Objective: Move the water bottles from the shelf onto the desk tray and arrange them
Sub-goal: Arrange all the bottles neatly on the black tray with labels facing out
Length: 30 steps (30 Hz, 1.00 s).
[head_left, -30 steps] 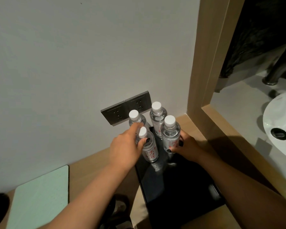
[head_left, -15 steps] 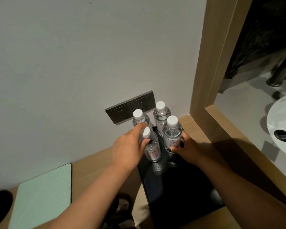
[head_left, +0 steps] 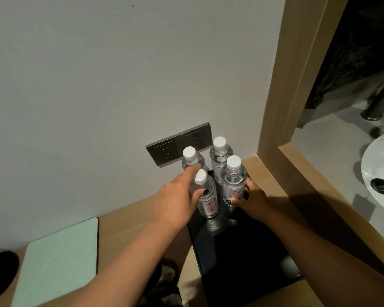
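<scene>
Head view: showing four bottles standing upright in a tight square at the far end of the black tray (head_left: pixel 248 258), close under the sockets (head_left: pixel 177 142) on the wall, with the tray lying on the wooden surface (head_left: pixel 129 216). Wrapping the left hand (head_left: pixel 175 202) around the front-left bottle (head_left: pixel 205 196) high on the shoulder, fingers (head_left: pixel 191 173) curled over the far side and thumb clamped on the near face just above the label. Gripping the front-right bottle (head_left: pixel 233 180) with the right hand (head_left: pixel 252 199) low on the body, fingers closed around the labelled band. Leaving the back-left bottle (head_left: pixel 191 157) and back-right bottle (head_left: pixel 220 152) untouched, though sitting just beside the held pair. Looking sealed and full, so likely weighing enough to sit firm yet tip if pushed near the cap. Judging the clear plastic walls thin and springy, apt to dent under a hard squeeze and smooth enough to slip; taking hold at mid-body over the label seems the surest place. Sliding rather than lifting on the glossy tray probably calls for a low, steady push. Minding the neighbours, since a nudge to one may well knock the whole cluster.
</scene>
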Motion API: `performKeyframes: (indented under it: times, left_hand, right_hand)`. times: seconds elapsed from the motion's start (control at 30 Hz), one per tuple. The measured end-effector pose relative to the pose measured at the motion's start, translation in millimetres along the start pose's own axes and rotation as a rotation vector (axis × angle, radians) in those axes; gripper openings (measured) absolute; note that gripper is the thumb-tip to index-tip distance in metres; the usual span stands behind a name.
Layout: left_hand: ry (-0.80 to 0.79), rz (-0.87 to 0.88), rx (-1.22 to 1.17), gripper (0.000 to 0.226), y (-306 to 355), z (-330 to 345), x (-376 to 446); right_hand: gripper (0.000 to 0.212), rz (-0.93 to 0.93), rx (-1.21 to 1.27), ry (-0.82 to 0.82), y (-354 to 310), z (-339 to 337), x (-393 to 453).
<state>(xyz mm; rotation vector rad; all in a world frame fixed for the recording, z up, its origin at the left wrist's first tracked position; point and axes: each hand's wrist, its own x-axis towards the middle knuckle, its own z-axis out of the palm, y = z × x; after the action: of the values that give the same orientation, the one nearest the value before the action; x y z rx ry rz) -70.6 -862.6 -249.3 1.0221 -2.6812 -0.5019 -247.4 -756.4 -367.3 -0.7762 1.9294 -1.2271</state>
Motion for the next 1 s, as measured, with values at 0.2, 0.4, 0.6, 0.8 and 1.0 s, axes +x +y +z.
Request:
performKeyframes:
  times: [0.2,0.4,0.6,0.8,1.0]
  left_hand:
    - [-0.019,-0.051,-0.216,0.077,-11.3,-10.6,-20.6]
    - [-0.004,-0.192,-0.277,0.052,-47.6,-37.4,-73.1]
    - [0.016,-0.358,-0.330,0.041,-96.7,-56.9,-134.0]
    - [-0.127,-0.449,-0.468,0.057,-127.0,-57.0,-175.7]
    - [-0.127,-0.502,-0.528,0.041,-146.3,-39.3,-194.7]
  right_hand:
    - [0.107,0.205,0.103,0.039,7.7,6.1,-10.7]
    - [0.090,0.347,-0.069,0.236,0.2,34.5,-62.8]
    - [0.073,0.376,-0.112,0.197,-38.9,69.4,-120.2]
    - [0.062,0.244,-0.167,0.045,-87.6,109.7,-154.4]
    - [0.053,0.121,-0.219,-0.046,-116.6,144.3,-174.7]
